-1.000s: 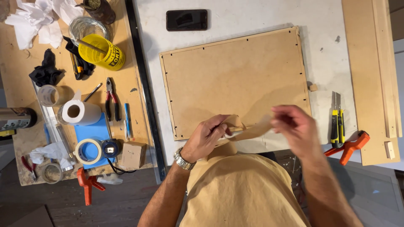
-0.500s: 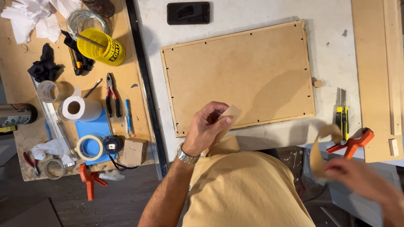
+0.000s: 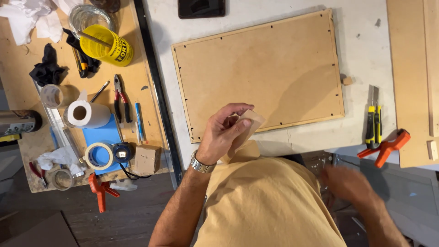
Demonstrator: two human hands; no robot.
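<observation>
My left hand [image 3: 223, 133], with a metal watch on its wrist, is closed on a piece of brown paper tape [image 3: 250, 121] just over the near edge of a brown hardboard panel [image 3: 260, 68] that lies flat on the white table. My right hand [image 3: 350, 185] is low at the right, below the table's edge, and blurred. I cannot make out whether it holds anything.
A black phone [image 3: 201, 8] lies beyond the panel. Right of it are a small wood block [image 3: 347, 81], a yellow utility knife [image 3: 374, 120], an orange clamp [image 3: 387, 147] and wooden boards [image 3: 411, 82]. The left bench holds a yellow can [image 3: 109, 45], pliers [image 3: 120, 98], a paper roll [image 3: 87, 114] and tape rolls [image 3: 98, 155].
Both hands were together on the tape at the panel's edge. My right hand pulled away to the right with a brown strip, then dropped below the table. My left hand stayed.
</observation>
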